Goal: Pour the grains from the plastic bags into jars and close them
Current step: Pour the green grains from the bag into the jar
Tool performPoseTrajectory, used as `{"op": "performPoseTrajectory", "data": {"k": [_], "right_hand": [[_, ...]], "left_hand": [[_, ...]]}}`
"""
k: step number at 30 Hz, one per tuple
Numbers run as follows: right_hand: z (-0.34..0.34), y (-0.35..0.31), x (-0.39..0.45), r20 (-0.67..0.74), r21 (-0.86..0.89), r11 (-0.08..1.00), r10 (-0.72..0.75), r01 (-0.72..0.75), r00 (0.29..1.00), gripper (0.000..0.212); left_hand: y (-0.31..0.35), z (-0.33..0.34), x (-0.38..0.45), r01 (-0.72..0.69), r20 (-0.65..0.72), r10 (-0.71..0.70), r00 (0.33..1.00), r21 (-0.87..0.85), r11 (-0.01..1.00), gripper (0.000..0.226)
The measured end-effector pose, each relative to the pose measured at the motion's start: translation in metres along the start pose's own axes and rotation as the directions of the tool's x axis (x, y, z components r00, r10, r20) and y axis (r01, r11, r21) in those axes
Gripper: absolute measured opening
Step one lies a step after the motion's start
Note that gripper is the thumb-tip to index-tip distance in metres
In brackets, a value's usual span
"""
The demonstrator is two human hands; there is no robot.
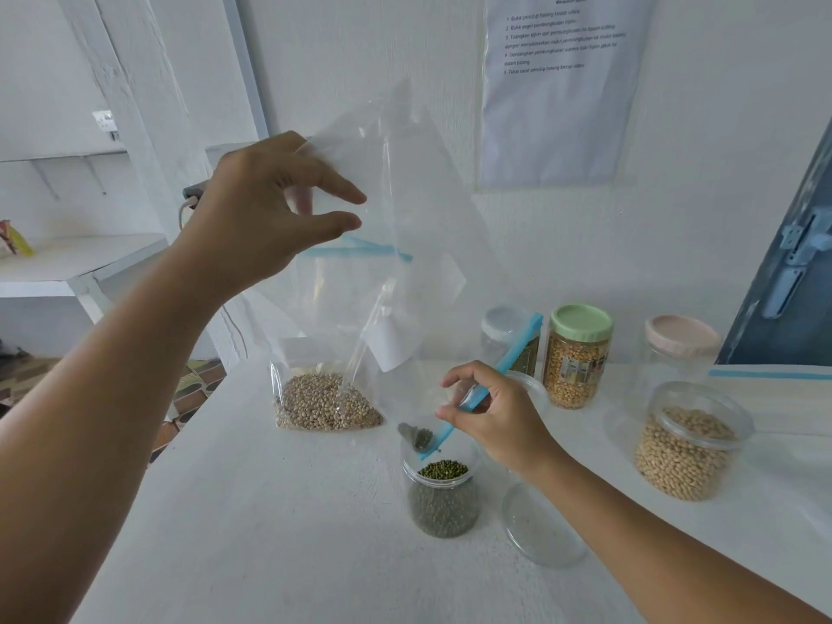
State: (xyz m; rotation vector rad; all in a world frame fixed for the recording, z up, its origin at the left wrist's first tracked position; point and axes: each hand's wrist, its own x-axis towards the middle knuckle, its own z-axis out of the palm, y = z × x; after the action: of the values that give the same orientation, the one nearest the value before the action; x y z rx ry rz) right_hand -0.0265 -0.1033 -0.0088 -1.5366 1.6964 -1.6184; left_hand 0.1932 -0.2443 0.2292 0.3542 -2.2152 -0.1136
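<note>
My left hand (270,209) pinches the bottom corner of a clear plastic bag (418,209), raised upside down. My right hand (490,412) pinches the bag's blue zip edge (504,376) low over an open jar (443,488) partly filled with green mung beans. A few green beans sit at the bag's mouth just above the jar rim. Behind stands a second zip bag (324,398) with pale grains.
An open jar of soybeans (684,448) stands at the right. At the back are a green-lidded corn jar (578,358), a pink-lidded jar (680,349) and another clear jar (504,335). A clear lid (540,529) lies under my right forearm. The white table's (270,533) left edge drops off.
</note>
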Motion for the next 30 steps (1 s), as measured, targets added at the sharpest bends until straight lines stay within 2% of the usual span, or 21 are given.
{"op": "performPoseTrajectory", "data": {"k": [10, 15, 19, 24, 27, 30], "right_hand": [[-0.003, -0.001, -0.003, -0.039, 0.005, 1.0, 0.02, -0.02, 0.999, 0.026], [-0.001, 0.003, -0.004, 0.018, 0.021, 0.999, 0.028, -0.029, 0.999, 0.031], [0.0, 0.007, -0.005, 0.018, 0.047, 0.999, 0.014, -0.015, 1.0, 0.022], [0.0, 0.012, -0.008, 0.014, 0.033, 0.999, 0.026, -0.026, 1.0, 0.019], [0.0, 0.014, -0.011, 0.016, 0.031, 0.999, 0.035, -0.035, 0.999, 0.018], [0.0, 0.015, -0.012, 0.015, 0.028, 0.999, 0.041, -0.041, 0.999, 0.017]], "left_hand": [[0.007, 0.001, 0.0, -0.032, -0.004, 0.032, 0.999, 0.004, 0.999, 0.024], [0.006, 0.006, 0.0, -0.01, -0.001, 0.01, 1.0, -0.002, 1.0, 0.023], [-0.004, 0.009, -0.005, 0.028, 0.023, -0.028, 0.999, 0.026, 0.999, 0.02], [-0.024, 0.011, -0.02, 0.124, 0.083, -0.132, 0.988, 0.096, 0.988, 0.019], [-0.031, 0.015, -0.038, 0.236, 0.085, -0.249, 0.965, 0.141, 0.961, 0.021], [-0.033, 0.021, -0.065, 0.385, 0.055, -0.389, 0.92, 0.065, 0.921, 0.024]]}}
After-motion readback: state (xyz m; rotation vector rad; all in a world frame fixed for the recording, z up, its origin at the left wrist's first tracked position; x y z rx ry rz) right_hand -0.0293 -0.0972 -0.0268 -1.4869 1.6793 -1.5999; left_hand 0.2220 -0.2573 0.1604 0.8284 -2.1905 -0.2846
